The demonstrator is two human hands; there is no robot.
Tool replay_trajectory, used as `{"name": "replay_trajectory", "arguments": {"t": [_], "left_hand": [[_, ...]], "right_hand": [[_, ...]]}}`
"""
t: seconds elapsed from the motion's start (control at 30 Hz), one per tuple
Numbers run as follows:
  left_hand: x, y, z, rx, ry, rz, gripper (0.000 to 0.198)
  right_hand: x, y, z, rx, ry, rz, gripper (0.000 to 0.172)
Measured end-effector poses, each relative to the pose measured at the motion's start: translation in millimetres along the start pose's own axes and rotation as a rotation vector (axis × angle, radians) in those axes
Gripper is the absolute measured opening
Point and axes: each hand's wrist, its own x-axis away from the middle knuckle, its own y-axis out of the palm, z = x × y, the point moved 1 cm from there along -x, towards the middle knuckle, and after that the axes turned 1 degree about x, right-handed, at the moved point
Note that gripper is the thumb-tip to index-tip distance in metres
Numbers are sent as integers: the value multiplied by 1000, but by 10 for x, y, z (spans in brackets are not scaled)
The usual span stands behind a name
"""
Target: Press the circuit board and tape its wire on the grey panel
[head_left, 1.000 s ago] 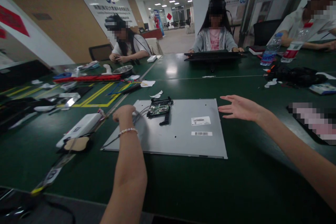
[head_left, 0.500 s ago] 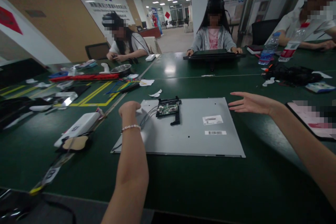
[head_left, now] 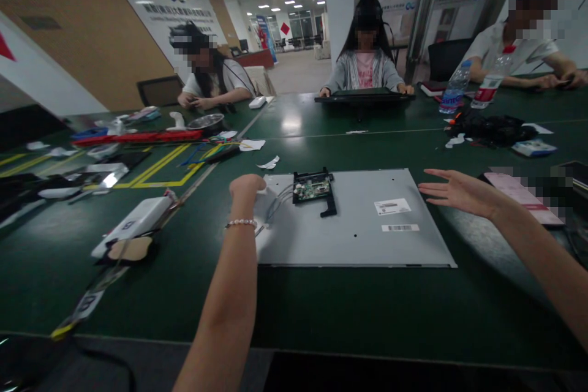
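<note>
A flat grey metal display panel lies on the green table before me, its back side up. On it, near the far edge, sits a small green circuit board in a black bracket, with grey cables running left. My left hand is bent over at the panel's left edge; its fingers are mostly hidden behind the hand. At the panel's right edge my right hand is open, fingers stretched toward the edge. Whether the fingertips touch it I cannot tell. Two white labels are stuck on the panel.
A white battery-like pack lies to the left. A phone is at the right, with a black cable bundle and bottles beyond. Across the table a person holds a dark monitor; two other people sit at the sides.
The panel has slid to the right along the table with the board on it. Both my hands have moved right along with it, while the view has turned slightly.
</note>
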Motion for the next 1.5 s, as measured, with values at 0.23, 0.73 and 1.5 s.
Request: {"name": "replay_trajectory", "arguments": {"t": [0.23,0.73,1.5], "left_hand": [[378,273,214,-64,-28,29,46],[636,449,110,-110,117,198,65],[829,478,349,-129,135,207,57]], "right_hand": [[134,-43,74,38,-40,115,71],[230,-127,166,235,-107,219,53],[228,-358,244,234,-120,288,51]]}}
